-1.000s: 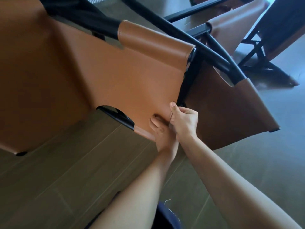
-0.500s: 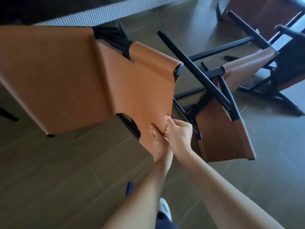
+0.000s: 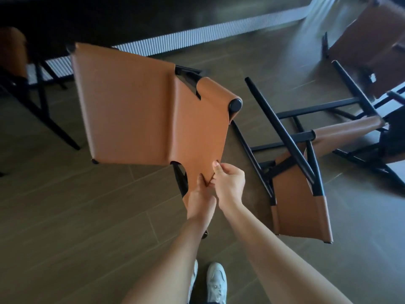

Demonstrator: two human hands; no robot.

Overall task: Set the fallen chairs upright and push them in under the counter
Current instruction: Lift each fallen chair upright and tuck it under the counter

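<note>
Looking down, I have open floor (image 3: 76,227) on my left and around my shoes (image 3: 217,281). A fallen chair (image 3: 300,194) lies on its side close on my right, with another overturned chair (image 3: 372,51) beyond it. The tan leather chair (image 3: 135,110) with the black frame sits seat-up between me and the ribbed counter base (image 3: 197,38). My left hand (image 3: 200,201) and right hand (image 3: 230,185) grip its near backrest edge side by side, fingers curled.
</note>
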